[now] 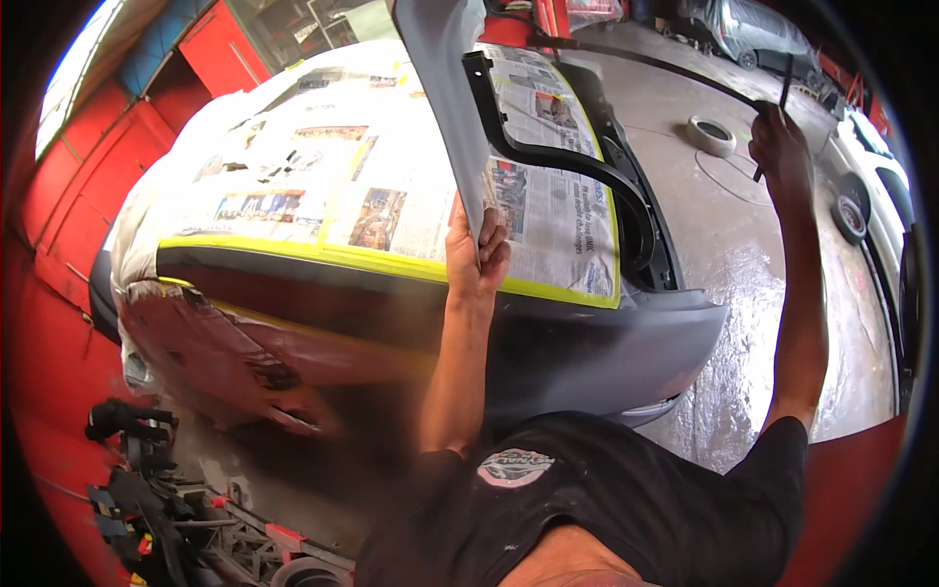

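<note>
My left hand (477,249) is closed on the lower end of a long grey painted panel (445,93), which rises out of the top of the view. Raised at the right, my right hand (780,145) grips a thin black strip (675,67) that runs back toward the panel's top. Beside the panel hangs a curved black trim piece (548,155); whether it joins the panel, I cannot tell. Behind these is a car body (577,342) with grey primer-like paint, its window area covered by newspaper (293,186) edged with yellow masking tape (381,262).
Red cabinets (108,205) line the left side. Metal stands and loose parts (166,499) lie at the lower left. On the wet-looking floor at the right sits a tyre (711,135). A white car (871,186) is at the right edge, and a covered car (748,29) stands farther back.
</note>
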Motion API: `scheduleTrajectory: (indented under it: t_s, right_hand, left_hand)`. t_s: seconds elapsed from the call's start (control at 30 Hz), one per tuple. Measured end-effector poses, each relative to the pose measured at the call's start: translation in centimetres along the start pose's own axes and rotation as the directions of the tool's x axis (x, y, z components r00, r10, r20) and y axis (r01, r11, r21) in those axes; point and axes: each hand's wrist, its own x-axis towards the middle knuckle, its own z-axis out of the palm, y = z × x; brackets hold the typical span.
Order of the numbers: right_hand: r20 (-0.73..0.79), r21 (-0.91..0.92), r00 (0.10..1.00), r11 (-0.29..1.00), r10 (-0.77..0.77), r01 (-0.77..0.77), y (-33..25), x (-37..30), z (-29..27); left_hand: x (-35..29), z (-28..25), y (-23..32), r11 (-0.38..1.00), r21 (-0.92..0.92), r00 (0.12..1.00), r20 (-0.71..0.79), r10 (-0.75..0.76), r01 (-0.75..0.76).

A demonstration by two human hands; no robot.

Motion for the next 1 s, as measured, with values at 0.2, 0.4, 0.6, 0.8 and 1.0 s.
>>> scheduleTrajectory:
  t_s: [0.2,0.4,0.6,0.8,1.0]
  right_hand:
    - [-0.003,-0.109,0.990,0.984,-0.142,0.141,1.5,-3.9,0.1]
    - [0.037,-0.128,0.976,0.968,-0.213,0.216,2.9,-3.5,1.0]
    - [0.080,-0.144,0.970,0.961,-0.228,0.238,3.5,-2.8,2.1]
    - [0.108,-0.119,0.964,0.960,-0.241,0.253,4.3,-2.5,1.4]
    - [0.157,-0.127,0.927,0.924,-0.340,0.361,5.4,-2.3,0.3]
  left_hand:
    - [-0.2,-0.4,-0.4,0.999,-0.048,1.000,0.002,0.016,-0.016]
    - [-0.3,-0.1,-0.2,0.999,-0.049,1.000,0.019,-0.003,0.004]
    - [-0.5,-0.2,0.0,0.999,-0.044,1.000,0.007,0.009,-0.009]
    - [-0.5,-0.3,-0.1,0.998,-0.070,1.000,0.027,0.009,-0.007]
    - [-0.4,0.0,-0.3,0.998,-0.070,1.000,0.027,0.009,-0.007]
